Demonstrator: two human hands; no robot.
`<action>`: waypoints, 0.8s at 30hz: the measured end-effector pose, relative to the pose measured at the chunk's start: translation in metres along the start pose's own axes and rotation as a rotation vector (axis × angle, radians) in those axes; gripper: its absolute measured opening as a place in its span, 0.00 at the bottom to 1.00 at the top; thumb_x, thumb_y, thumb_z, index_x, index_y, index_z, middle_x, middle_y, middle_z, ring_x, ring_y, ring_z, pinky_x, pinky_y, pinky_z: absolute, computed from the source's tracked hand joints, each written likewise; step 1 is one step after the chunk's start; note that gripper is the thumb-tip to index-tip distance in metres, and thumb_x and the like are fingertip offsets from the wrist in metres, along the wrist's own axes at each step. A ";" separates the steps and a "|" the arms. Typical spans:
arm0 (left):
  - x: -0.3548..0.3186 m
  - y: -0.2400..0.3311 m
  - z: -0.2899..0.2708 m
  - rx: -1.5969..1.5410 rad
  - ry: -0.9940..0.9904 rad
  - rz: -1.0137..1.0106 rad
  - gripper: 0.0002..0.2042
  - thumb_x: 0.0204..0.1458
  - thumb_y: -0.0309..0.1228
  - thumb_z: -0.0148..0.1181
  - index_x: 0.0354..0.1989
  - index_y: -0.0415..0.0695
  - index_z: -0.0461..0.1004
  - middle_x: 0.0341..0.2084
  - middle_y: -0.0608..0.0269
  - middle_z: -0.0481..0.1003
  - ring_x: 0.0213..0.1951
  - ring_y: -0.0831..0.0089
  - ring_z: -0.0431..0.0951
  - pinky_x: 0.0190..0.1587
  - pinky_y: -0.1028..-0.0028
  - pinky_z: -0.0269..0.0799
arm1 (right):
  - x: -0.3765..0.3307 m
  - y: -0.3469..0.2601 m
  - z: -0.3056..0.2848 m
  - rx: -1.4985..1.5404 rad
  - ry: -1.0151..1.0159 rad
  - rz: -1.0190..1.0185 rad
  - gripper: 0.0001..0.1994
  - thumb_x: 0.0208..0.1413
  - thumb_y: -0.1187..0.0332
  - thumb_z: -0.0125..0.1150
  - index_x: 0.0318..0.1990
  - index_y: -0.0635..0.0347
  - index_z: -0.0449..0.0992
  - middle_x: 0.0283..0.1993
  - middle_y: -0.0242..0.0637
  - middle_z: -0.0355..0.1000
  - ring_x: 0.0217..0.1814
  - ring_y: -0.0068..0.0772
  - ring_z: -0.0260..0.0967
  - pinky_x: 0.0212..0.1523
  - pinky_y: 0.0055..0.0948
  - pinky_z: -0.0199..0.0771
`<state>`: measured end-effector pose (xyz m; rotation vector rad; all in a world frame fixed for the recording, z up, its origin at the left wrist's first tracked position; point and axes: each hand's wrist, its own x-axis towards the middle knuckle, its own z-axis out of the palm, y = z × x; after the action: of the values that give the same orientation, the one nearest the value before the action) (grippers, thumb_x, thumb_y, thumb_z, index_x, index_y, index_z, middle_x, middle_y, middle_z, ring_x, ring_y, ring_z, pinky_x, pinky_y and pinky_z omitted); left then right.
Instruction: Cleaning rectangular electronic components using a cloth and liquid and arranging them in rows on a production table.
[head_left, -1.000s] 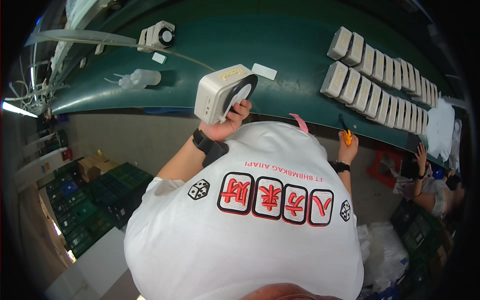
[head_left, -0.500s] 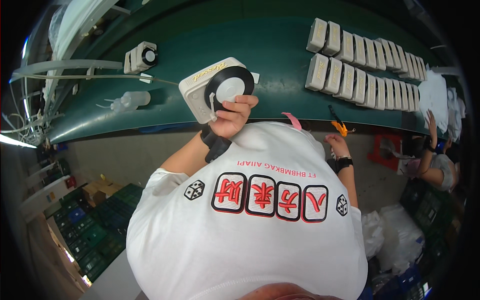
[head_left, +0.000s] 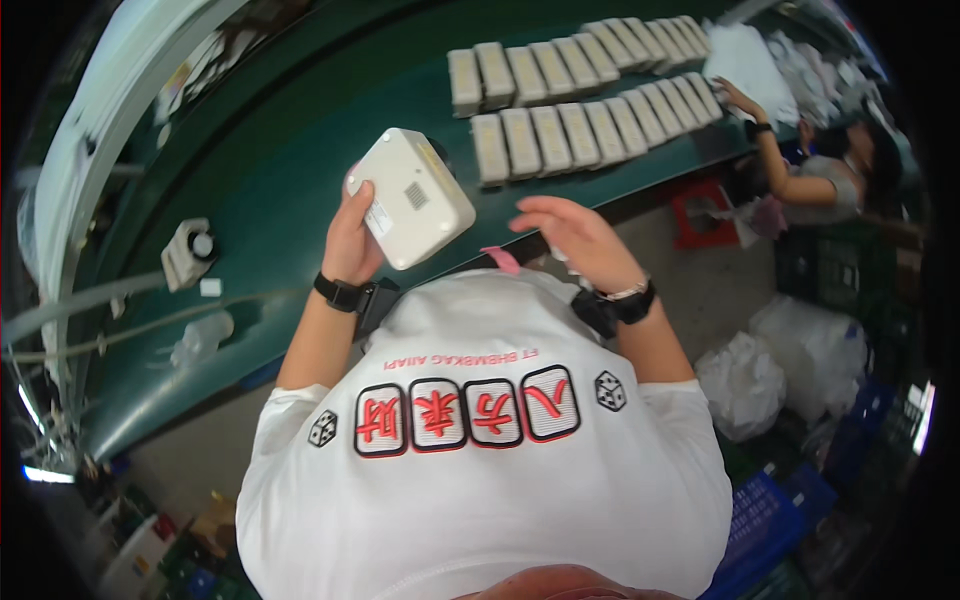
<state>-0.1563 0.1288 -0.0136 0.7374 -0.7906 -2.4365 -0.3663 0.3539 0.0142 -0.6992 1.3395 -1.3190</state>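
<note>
My left hand (head_left: 352,232) grips a cream record-player-shaped speaker (head_left: 412,200) by its left side, thumb lying on the underside. That underside faces up, showing small round feet, a dark grille patch and a pale label. The black disc on its other face is mostly hidden. My right hand (head_left: 580,240) hovers apart from the speaker, to its right, fingers stretched out and holding nothing visible. Beyond the hands, two rows of similar cream speakers (head_left: 548,138) stand on the green table (head_left: 290,190).
At the table's left lie another cream speaker (head_left: 185,258) and a clear plastic bottle (head_left: 205,335). A co-worker's hand (head_left: 738,98) reaches to white bags (head_left: 752,70) at the far right. A red stool (head_left: 700,212) and plastic sacks (head_left: 740,385) are on the floor.
My left hand has turned the speaker over from its disc face to its underside. My right hand has risen toward it, fingers spread. The view has swung right.
</note>
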 end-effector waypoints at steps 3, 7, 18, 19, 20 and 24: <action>0.022 -0.017 0.043 0.338 -0.200 0.114 0.26 0.60 0.33 0.54 0.66 0.47 0.54 0.57 0.54 0.65 0.55 0.67 0.67 0.59 0.67 0.64 | 0.002 -0.010 0.003 -0.008 0.101 -0.066 0.24 0.61 0.66 0.58 0.62 0.66 0.63 0.55 0.38 0.71 0.54 0.22 0.67 0.51 0.21 0.67; 0.043 -0.052 0.096 0.476 -0.408 0.223 0.27 0.60 0.32 0.55 0.66 0.47 0.53 0.58 0.56 0.65 0.59 0.69 0.64 0.63 0.69 0.59 | -0.015 -0.025 -0.020 -0.302 0.173 -0.193 0.29 0.54 0.70 0.65 0.63 0.66 0.62 0.57 0.38 0.69 0.55 0.22 0.66 0.51 0.21 0.67; 0.058 -0.090 0.122 0.634 -0.395 -0.102 0.20 0.59 0.28 0.55 0.60 0.42 0.64 0.52 0.60 0.72 0.51 0.71 0.74 0.54 0.71 0.68 | -0.076 -0.015 -0.271 -0.231 1.064 -0.264 0.26 0.50 0.77 0.64 0.58 0.61 0.66 0.44 0.32 0.74 0.32 0.17 0.68 0.26 0.17 0.66; 0.054 -0.092 0.109 0.634 -0.272 -0.118 0.19 0.59 0.29 0.55 0.59 0.42 0.66 0.51 0.62 0.73 0.50 0.71 0.74 0.54 0.71 0.68 | -0.070 -0.005 -0.311 -0.272 1.138 -0.255 0.26 0.50 0.76 0.64 0.58 0.60 0.66 0.43 0.32 0.74 0.32 0.18 0.68 0.26 0.17 0.66; 0.050 -0.093 0.096 0.609 -0.112 -0.112 0.18 0.59 0.30 0.55 0.57 0.43 0.67 0.50 0.62 0.74 0.48 0.72 0.74 0.52 0.72 0.69 | -0.060 0.007 -0.351 -0.309 1.204 -0.230 0.27 0.49 0.76 0.65 0.58 0.59 0.67 0.43 0.34 0.74 0.32 0.19 0.68 0.26 0.18 0.66; 0.028 -0.096 0.047 0.468 0.346 -0.052 0.14 0.59 0.33 0.57 0.52 0.46 0.70 0.45 0.66 0.76 0.42 0.75 0.74 0.46 0.73 0.70 | -0.017 0.068 -0.515 -0.568 1.379 -0.171 0.30 0.42 0.74 0.69 0.57 0.63 0.68 0.47 0.45 0.75 0.47 0.41 0.75 0.47 0.34 0.74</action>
<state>-0.2314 0.2006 -0.0520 1.3228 -1.2188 -2.0917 -0.8235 0.5429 -0.1450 -0.1655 2.8751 -1.6076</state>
